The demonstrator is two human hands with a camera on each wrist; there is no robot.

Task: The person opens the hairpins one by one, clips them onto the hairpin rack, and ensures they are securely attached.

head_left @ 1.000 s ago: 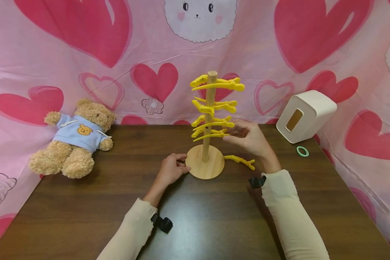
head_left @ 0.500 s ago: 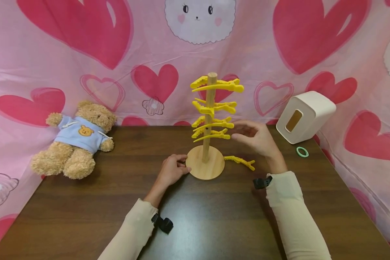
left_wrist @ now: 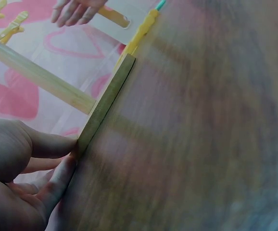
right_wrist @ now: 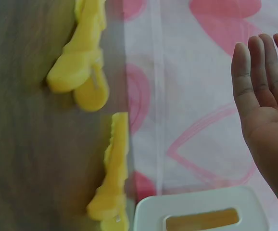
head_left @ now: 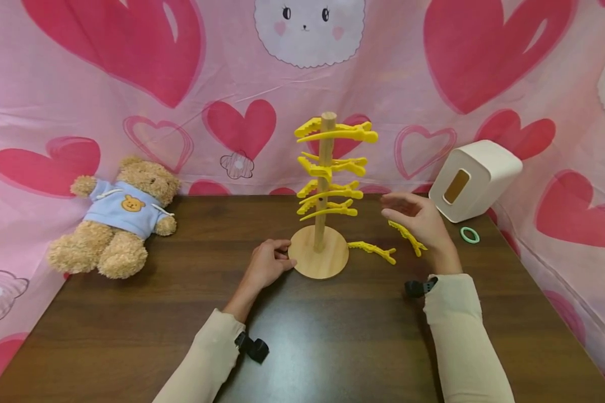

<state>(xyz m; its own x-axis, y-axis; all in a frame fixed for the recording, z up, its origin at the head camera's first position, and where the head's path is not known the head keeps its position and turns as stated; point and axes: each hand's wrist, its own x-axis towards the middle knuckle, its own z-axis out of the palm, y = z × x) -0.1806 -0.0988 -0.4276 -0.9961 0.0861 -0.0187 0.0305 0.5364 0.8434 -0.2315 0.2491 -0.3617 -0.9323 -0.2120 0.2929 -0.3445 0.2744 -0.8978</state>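
A wooden post rises from a round base, with several yellow clips clamped across it at different heights. My left hand pinches the base's left edge between thumb and fingers, as the left wrist view also shows at the edge of the base. My right hand is held in the air right of the post, fingers relaxed and empty. Two loose yellow clips lie on the table: one right beside the base, another partly behind my right hand.
A teddy bear in a blue top lies at the left. At the right back stands a white box with a brown window, a green ring in front of it. Pink heart-printed cloth hangs behind the table.
My right hand has moved away from the lowest clip on the post, to the right, uncovering a second loose clip on the table. My left hand has stayed at the base.
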